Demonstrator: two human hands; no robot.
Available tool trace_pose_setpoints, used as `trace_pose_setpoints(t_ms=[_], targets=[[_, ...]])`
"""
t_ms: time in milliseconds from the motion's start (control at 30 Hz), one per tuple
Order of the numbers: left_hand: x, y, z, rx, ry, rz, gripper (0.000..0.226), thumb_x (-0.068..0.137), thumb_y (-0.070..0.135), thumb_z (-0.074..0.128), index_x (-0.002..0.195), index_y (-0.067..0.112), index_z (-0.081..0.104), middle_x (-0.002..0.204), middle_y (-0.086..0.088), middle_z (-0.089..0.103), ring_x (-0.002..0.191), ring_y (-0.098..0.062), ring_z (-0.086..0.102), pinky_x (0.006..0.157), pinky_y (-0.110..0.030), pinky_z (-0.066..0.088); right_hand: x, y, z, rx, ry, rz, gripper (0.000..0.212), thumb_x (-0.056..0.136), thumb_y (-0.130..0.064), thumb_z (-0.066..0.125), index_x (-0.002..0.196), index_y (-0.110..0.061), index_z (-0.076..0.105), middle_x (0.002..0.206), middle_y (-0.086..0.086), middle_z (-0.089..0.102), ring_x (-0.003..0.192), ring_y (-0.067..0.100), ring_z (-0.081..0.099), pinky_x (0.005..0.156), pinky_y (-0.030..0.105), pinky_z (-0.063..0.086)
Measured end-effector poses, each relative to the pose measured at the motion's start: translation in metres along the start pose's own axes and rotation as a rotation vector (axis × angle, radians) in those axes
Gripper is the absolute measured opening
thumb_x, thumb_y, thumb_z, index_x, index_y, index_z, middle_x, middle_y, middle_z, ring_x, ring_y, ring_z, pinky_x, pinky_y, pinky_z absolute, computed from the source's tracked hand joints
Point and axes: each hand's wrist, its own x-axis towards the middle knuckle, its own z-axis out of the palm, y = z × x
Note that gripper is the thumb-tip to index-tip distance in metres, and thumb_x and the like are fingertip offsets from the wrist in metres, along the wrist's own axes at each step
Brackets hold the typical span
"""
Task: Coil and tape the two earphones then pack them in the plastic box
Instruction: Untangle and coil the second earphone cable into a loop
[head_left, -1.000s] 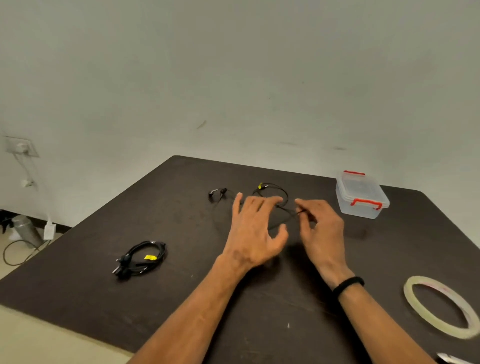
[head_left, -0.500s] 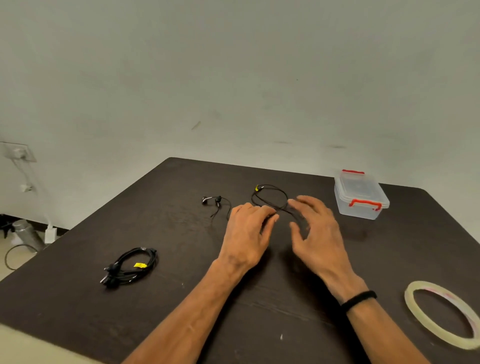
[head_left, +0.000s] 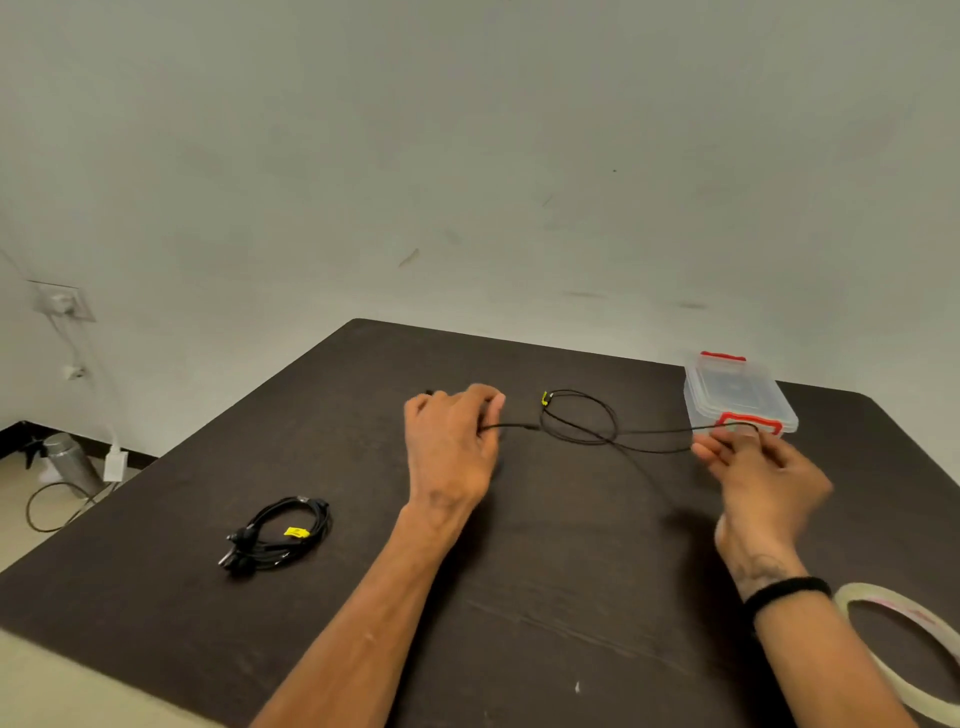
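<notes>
**A:** Across the middle of the dark table (head_left: 571, 597), you hold earphone 1 (head_left: 579, 423) stretched between both hands. Why spread so wide?

**B:** Likely to pull the slack out before coiling. Your left hand (head_left: 452, 447) has its fingers curled over 1 end of the thin black cord; your right hand (head_left: 763, 475) pinches the other end near the fingertips, though blur hides the exact grip. 1 loose loop sits between them, with a small yellow tag at its top.

**A:** And earphone 2 (head_left: 278, 535)?

**B:** It lies well apart to your left, already a bundled black coil with a yellow tag. Whether tape is on it, I cannot tell.

**A:** Materials?

**B:** Cord: thin, limp, rubbery-looking, so it will spring out of shape unless pinned. Table: matte, dark, faintly scratched. The plastic box (head_left: 737, 397) is clear, rectangular, lid on, with red latches, just behind your right fingers. The tape roll (head_left: 883, 613), a translucent ring, lies flat by your right wrist, within reach for taping.
</notes>
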Motion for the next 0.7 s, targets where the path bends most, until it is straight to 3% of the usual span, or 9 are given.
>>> trace_pose_setpoints(t_ms=[67, 167, 233, 300, 433, 467, 567, 633, 700], targets=[[0.001, -0.006, -0.003, -0.025, 0.004, -0.033, 0.014, 0.104, 0.032, 0.058, 0.099, 0.024, 0.07, 0.057, 0.012, 0.051, 0.055, -0.016, 0.051, 0.08, -0.039, 0.049, 0.005, 0.001, -0.008, -0.206, -0.064, 0.029, 0.017, 0.103, -0.004, 0.058, 0.112, -0.005, 0.072, 0.102, 0.015, 0.077, 0.063, 0.015, 0.077, 0.067, 0.031, 0.065], [-0.003, 0.006, -0.007, -0.153, -0.056, -0.076, 0.024, 0.105, 0.038, 0.055, 0.091, 0.021, 0.064, 0.056, 0.006, 0.054, 0.05, -0.021, 0.05, 0.059, -0.039, 0.05, -0.011, 0.002, -0.008, -0.657, -0.337, -0.102, 0.055, 0.097, -0.002, 0.044, 0.146, -0.024, 0.057, 0.099, -0.001, 0.075, 0.068, 0.014, 0.078, 0.09, 0.047, 0.063], [-0.006, 0.017, -0.006, -0.118, -0.095, -0.046, 0.035, 0.106, 0.043, 0.052, 0.078, 0.022, 0.052, 0.052, 0.007, 0.047, 0.048, -0.025, 0.043, 0.054, -0.038, 0.045, -0.032, -0.001, 0.001, -0.809, -0.439, -0.292, 0.058, 0.094, -0.017, 0.039, 0.149, -0.031, 0.053, 0.13, 0.004, 0.067, 0.084, 0.015, 0.078, 0.101, 0.05, 0.056], [-0.009, 0.02, -0.002, -0.071, -0.134, 0.017, 0.037, 0.104, 0.045, 0.052, 0.075, 0.022, 0.051, 0.05, 0.007, 0.044, 0.048, -0.027, 0.044, 0.053, -0.037, 0.045, -0.048, -0.001, 0.01, -0.844, -0.447, -0.467, 0.061, 0.089, -0.027, 0.035, 0.146, -0.028, 0.056, 0.154, -0.002, 0.048, 0.109, 0.021, 0.07, 0.105, 0.051, 0.051], [-0.013, 0.02, 0.006, -0.176, -0.264, 0.111, 0.027, 0.099, 0.045, 0.054, 0.087, 0.023, 0.064, 0.048, 0.01, 0.042, 0.049, -0.017, 0.047, 0.055, -0.033, 0.046, -0.07, 0.008, 0.02, -0.733, -0.61, -0.752, 0.049, 0.095, -0.02, 0.055, 0.143, -0.027, 0.06, 0.152, -0.014, 0.048, 0.078, 0.004, 0.063, 0.082, 0.037, 0.059], [-0.014, 0.023, 0.006, -0.193, -0.298, 0.139, 0.025, 0.098, 0.044, 0.054, 0.089, 0.023, 0.065, 0.048, 0.011, 0.042, 0.049, -0.015, 0.047, 0.055, -0.032, 0.045, -0.072, 0.013, 0.021, -0.717, -0.672, -0.806, 0.05, 0.094, -0.014, 0.059, 0.143, -0.026, 0.06, 0.15, -0.014, 0.051, 0.081, 0.002, 0.063, 0.081, 0.035, 0.06], [-0.017, 0.029, 0.006, -0.205, -0.38, 0.214, 0.025, 0.098, 0.042, 0.051, 0.093, 0.023, 0.065, 0.054, 0.01, 0.052, 0.049, -0.014, 0.05, 0.056, -0.034, 0.049, -0.071, 0.028, 0.023, -0.718, -0.819, -0.874, 0.055, 0.094, -0.003, 0.059, 0.146, -0.021, 0.059, 0.149, -0.009, 0.057, 0.125, 0.006, 0.063, 0.102, 0.033, 0.057], [-0.017, 0.029, 0.005, -0.214, -0.393, 0.225, 0.023, 0.098, 0.04, 0.052, 0.092, 0.022, 0.065, 0.057, 0.008, 0.057, 0.049, -0.013, 0.052, 0.057, -0.035, 0.051, -0.069, 0.033, 0.024, -0.725, -0.823, -0.882, 0.055, 0.094, 0.0, 0.058, 0.145, -0.02, 0.06, 0.146, -0.006, 0.061, 0.13, 0.009, 0.061, 0.106, 0.033, 0.054], [-0.017, 0.03, 0.002, -0.246, -0.388, 0.238, 0.02, 0.099, 0.039, 0.055, 0.091, 0.023, 0.065, 0.054, 0.009, 0.055, 0.048, -0.011, 0.052, 0.054, -0.031, 0.048, -0.066, 0.034, 0.023, -0.733, -0.776, -0.869, 0.052, 0.094, 0.0, 0.06, 0.142, -0.02, 0.063, 0.142, -0.007, 0.064, 0.121, 0.008, 0.065, 0.101, 0.031, 0.056]])
